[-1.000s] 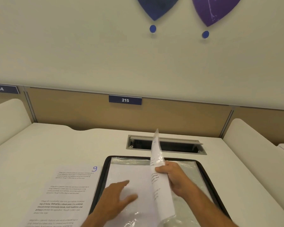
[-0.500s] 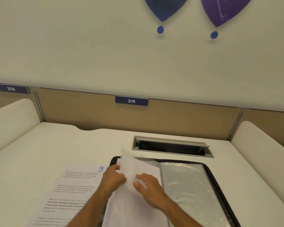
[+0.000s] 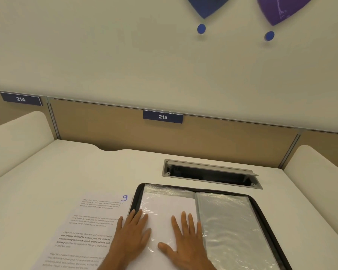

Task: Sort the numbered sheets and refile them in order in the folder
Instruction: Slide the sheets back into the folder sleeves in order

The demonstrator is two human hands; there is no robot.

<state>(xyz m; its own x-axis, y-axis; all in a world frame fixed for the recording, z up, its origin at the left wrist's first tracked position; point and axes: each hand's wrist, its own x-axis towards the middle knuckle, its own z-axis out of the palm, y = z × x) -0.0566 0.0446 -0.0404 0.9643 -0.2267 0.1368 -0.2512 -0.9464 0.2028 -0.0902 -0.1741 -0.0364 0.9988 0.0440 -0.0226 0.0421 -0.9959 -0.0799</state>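
Hands, left [image 3: 134, 233] and right [image 3: 185, 237], flat, fingers straight, pressing slick, floppy sleeve [image 3: 168, 207] lower centre; pinch its edge.

Sheet's [image 3: 90, 227] small print unreadable — folder [image 3: 261, 211] cut off below.

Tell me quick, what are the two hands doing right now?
Left hand: open, fingers straight, pressing flat on the left sleeve of the folder.
Right hand: open, fingers spread, pressing flat on the same sleeve, holding nothing.

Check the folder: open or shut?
Open: the folder lies spread flat, both sleeve pages showing, left hand and right hand pressing its left page.
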